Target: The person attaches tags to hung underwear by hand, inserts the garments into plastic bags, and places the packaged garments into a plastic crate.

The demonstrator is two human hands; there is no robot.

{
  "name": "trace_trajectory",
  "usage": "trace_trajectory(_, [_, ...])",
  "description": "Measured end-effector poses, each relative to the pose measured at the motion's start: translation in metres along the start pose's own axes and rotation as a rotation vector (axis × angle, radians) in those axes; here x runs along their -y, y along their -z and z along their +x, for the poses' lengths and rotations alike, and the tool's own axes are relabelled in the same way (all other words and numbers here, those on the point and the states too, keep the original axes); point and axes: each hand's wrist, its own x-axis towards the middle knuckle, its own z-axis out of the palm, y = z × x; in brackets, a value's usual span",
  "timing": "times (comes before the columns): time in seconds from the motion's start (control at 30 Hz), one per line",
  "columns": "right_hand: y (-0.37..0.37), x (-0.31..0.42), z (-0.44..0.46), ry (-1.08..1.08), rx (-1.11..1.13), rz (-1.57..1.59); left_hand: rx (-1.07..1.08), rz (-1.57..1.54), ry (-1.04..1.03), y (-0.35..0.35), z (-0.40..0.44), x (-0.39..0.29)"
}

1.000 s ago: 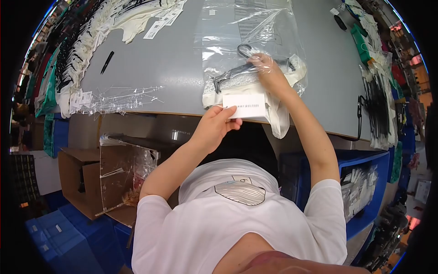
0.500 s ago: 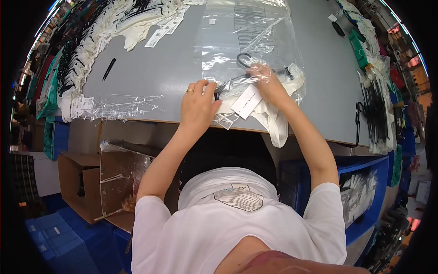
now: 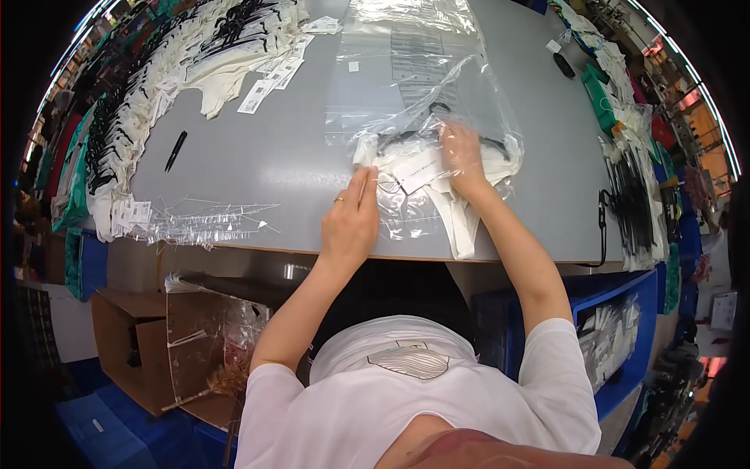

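A clear plastic bag [image 3: 367, 102] lies on the grey table, with a white garment [image 3: 461, 223] on a black hanger [image 3: 494, 144] largely inside it. A white hang tag [image 3: 416, 171] lies on the garment. My right hand [image 3: 462, 160] reaches under the film and is closed at the hanger's middle, below the hook. At the bag's lower left edge, my left hand [image 3: 350, 223] has its fingers pressed together on the film. Its thumb is hidden. One strip of the garment hangs toward the table's front edge.
Many white garments on black hangers [image 3: 203, 70] are heaped at the left. A black pen [image 3: 176, 151] and a bundle of clear plastic fasteners [image 3: 211, 223] lie nearer. Black hangers [image 3: 629, 191] and a green tray [image 3: 599, 100] stand right. Below are a cardboard box [image 3: 133, 344] and a blue crate [image 3: 637, 344].
The hanger and garment have gone deeper into the bag, with my right hand on them. My left hand has moved from the hanger's left end to the bag's lower left edge.
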Motion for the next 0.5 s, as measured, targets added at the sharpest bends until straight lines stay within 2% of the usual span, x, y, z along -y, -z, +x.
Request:
trace_trajectory(0.07, [-0.017,0.009,0.024,0.005,0.014,0.050,-0.004,-0.056,-0.011,0.000,0.002,-0.003])
trace_trajectory(0.17, [-0.044,0.017,0.082,0.013,0.086,-0.109,-0.015,-0.084,-0.055,0.007,0.009,-0.006])
trace_trajectory(0.27, [-0.047,0.018,0.152,-0.203,0.492,-0.294,0.013,-0.113,-0.057,0.017,0.015,-0.009])
trace_trajectory(0.33, [-0.045,0.016,0.160,-0.280,0.622,-0.363,0.014,-0.129,-0.060,0.023,0.016,-0.007])
trace_trajectory(0.43, [-0.032,0.010,0.088,-0.047,0.044,-0.171,-0.014,-0.173,-0.077,0.030,0.007,-0.003])
trace_trajectory(0.5, [-0.012,-0.001,0.052,-0.038,-0.125,-0.129,-0.026,-0.205,-0.075,0.031,-0.001,-0.006])
